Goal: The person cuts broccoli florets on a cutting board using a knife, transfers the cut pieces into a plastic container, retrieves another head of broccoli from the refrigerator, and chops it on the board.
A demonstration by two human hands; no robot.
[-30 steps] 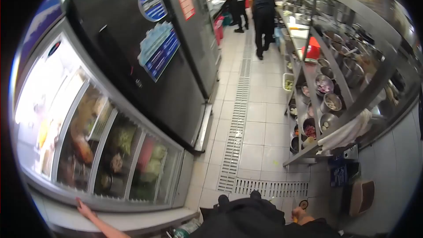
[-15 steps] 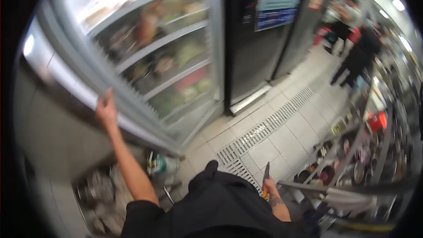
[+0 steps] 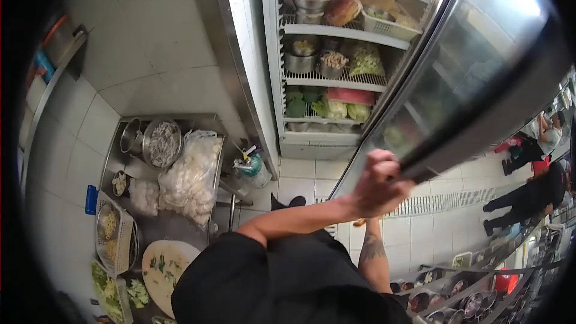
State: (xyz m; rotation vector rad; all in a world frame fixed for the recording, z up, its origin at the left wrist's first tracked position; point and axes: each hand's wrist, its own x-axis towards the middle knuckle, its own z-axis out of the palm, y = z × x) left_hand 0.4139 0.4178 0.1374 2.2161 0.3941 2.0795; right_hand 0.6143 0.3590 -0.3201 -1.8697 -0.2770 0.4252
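My left hand (image 3: 383, 187) is closed around the edge of the glass refrigerator door (image 3: 456, 114), which stands wide open to the right. Inside the refrigerator (image 3: 321, 147), shelves carry a metal bowl of food (image 3: 310, 1), metal pots (image 3: 300, 63), a bag of chopped greens (image 3: 367, 60) and leafy vegetables (image 3: 332, 108). Lower down and mostly hidden behind my left arm is my right hand (image 3: 372, 224). A bit of the knife's orange handle (image 3: 359, 223) shows beside it; the blade is out of sight.
At left, a steel table (image 3: 138, 171) bears a bowl of sliced food (image 3: 162, 143), a large filled bag (image 3: 192, 174) and a round cutting board (image 3: 165, 270). A floor drain (image 3: 444, 203) runs right, toward people (image 3: 528, 192). Pans stand on racks (image 3: 474, 300) at lower right.
The refrigerator door has swung from nearly closed to wide open, carried rightward by my left hand. My view has turned left, bringing the steel table into sight. The knife is now largely hidden.
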